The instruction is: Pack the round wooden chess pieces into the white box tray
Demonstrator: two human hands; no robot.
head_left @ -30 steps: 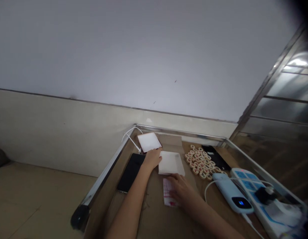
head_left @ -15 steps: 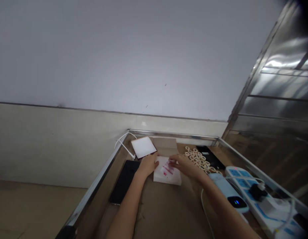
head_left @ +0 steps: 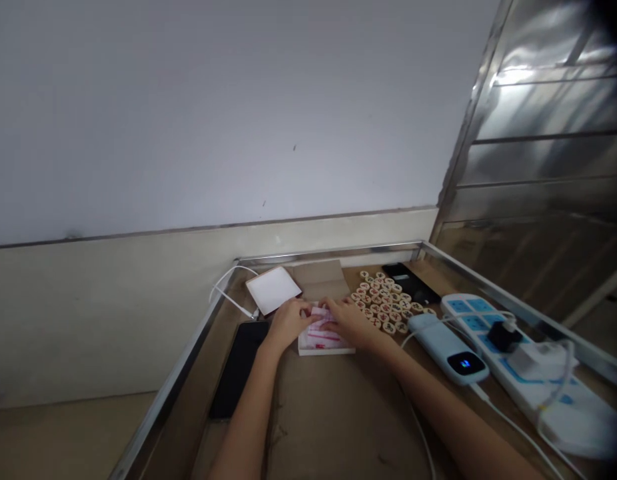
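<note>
A small, shallow white box (head_left: pixel 327 352) lies in the middle of the cardboard-covered table. In it is a folded white plastic sheet (head_left: pixel 324 337) with pink-red lines. My left hand (head_left: pixel 290 323) is at the box's left side, its curled fingers and thumb gripping the sheet's upper left part. From the right, my right hand (head_left: pixel 351 322) has bent fingers closed on the sheet's upper right part. The fingers partly cover the sheet and the box's far edge. Several round wooden Chinese chess pieces (head_left: pixel 383 303) lie just right of my right hand.
A white box lid (head_left: pixel 273 291) lies at the back left, near a white cable (head_left: pixel 233 307). A black phone (head_left: pixel 238 370) is beside my left forearm. At right are a light-blue power bank (head_left: pixel 446 350), a power strip (head_left: pixel 528 373) and a black flat object (head_left: pixel 411 283). Metal edging (head_left: pixel 333 253) borders the table.
The sheet now lies more spread inside the box, and both hands have come closer together over it. The camera view has shifted and turned slightly.
</note>
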